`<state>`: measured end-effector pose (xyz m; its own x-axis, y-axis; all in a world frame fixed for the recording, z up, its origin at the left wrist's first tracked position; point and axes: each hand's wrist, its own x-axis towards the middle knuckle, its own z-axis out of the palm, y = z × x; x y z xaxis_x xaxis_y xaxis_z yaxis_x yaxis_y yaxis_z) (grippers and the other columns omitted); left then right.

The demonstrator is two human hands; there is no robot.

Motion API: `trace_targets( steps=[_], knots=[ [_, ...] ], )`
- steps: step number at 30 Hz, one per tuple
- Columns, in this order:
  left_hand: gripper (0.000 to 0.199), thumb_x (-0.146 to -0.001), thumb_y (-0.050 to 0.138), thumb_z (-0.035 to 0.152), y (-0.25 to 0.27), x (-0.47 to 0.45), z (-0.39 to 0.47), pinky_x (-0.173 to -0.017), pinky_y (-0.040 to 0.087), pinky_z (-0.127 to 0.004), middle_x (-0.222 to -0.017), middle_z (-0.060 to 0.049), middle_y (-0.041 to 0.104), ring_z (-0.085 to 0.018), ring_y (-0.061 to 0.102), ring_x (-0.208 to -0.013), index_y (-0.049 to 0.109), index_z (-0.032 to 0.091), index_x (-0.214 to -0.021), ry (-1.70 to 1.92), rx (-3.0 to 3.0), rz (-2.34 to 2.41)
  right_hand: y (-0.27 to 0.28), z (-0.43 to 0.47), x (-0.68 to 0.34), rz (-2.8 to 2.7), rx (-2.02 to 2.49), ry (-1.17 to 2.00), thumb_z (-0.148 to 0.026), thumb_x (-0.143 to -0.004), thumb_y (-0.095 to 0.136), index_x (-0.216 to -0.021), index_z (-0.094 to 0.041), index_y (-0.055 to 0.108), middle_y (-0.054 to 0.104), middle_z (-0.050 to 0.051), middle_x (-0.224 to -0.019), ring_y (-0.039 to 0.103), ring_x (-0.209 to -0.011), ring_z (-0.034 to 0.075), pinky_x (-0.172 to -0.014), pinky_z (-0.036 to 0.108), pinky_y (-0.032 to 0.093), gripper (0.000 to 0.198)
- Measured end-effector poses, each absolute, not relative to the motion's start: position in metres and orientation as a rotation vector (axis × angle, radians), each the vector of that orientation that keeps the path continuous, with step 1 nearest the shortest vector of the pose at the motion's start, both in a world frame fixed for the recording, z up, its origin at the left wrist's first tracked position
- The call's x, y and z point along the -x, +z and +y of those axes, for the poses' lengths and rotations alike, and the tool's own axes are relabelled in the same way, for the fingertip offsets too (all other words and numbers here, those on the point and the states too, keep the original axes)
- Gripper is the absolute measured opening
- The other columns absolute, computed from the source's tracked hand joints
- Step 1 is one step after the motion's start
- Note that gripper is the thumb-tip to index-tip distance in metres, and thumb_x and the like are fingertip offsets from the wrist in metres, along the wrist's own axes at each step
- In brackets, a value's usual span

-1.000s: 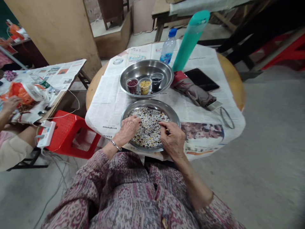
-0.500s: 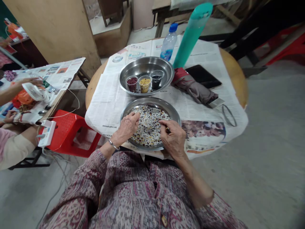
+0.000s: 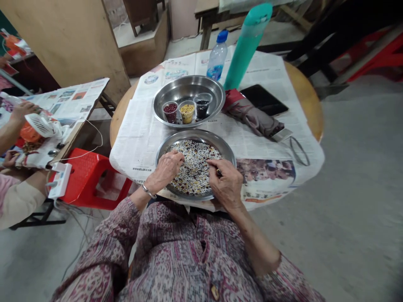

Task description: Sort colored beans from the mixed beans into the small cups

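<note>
A steel basin in front of me holds mixed white, dark and yellow grains and beans spread over its bottom. My left hand, wearing a silver bangle, is over its left side with the fingertips pressed together at the grains; what they pinch, if anything, is hidden. Over the right side, my right hand is curled, thumb and index finger at the grains, with a few dark and yellow beans showing inside its fingers. Behind, a second steel basin holds cups of red beans, yellow beans and black beans.
Newspaper covers the round table. Behind the basins stand a water bottle and a tall green container. A tablet and a folded umbrella lie right. Leftward are a red stool, a fan and another person's arm.
The whole view has shifted slightly. Both my hands stay low over the grains, with small finger movements. The other person's hand at the left has shifted.
</note>
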<state>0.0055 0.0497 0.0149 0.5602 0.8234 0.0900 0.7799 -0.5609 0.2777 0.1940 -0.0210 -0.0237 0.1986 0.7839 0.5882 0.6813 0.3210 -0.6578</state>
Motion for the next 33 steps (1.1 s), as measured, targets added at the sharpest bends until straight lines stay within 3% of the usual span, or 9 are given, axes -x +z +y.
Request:
trace_targets(
  steps=[8,19,33],
  knots=[
    [0.018,-0.094,0.050,0.015,0.011,-0.010,0.058,-0.080,0.050,-0.030,-0.092,-0.007,0.067,-0.017,0.063,-0.084,0.068,0.016,-0.094,0.154,-2.600,1.342,-0.022,-0.021,-0.193,-1.512,1.387,0.120,-0.017,-0.091,0.050,-0.095,-0.021,0.071,0.075,0.006,-0.092,0.069,-0.087,0.021,-0.084,0.037,0.056,0.022],
    [0.018,-0.094,0.049,0.013,0.017,-0.007,0.055,-0.081,0.048,-0.029,-0.086,-0.004,0.064,-0.015,0.060,-0.083,0.066,0.017,-0.087,0.263,-2.588,1.299,-0.023,-0.022,-0.194,-1.507,1.377,0.124,-0.016,-0.091,0.050,-0.096,-0.021,0.071,0.075,0.006,-0.092,0.069,-0.088,0.021,-0.085,0.037,0.055,0.023],
    [0.019,-0.096,0.049,0.013,0.012,-0.010,0.054,-0.087,0.048,-0.031,-0.091,-0.005,0.066,-0.017,0.061,-0.089,0.067,0.016,-0.091,0.195,-2.560,1.289,-0.022,-0.022,-0.194,-1.499,1.360,0.106,-0.015,-0.091,0.050,-0.096,-0.020,0.071,0.075,0.006,-0.092,0.070,-0.086,0.020,-0.084,0.036,0.056,0.022]
  ],
)
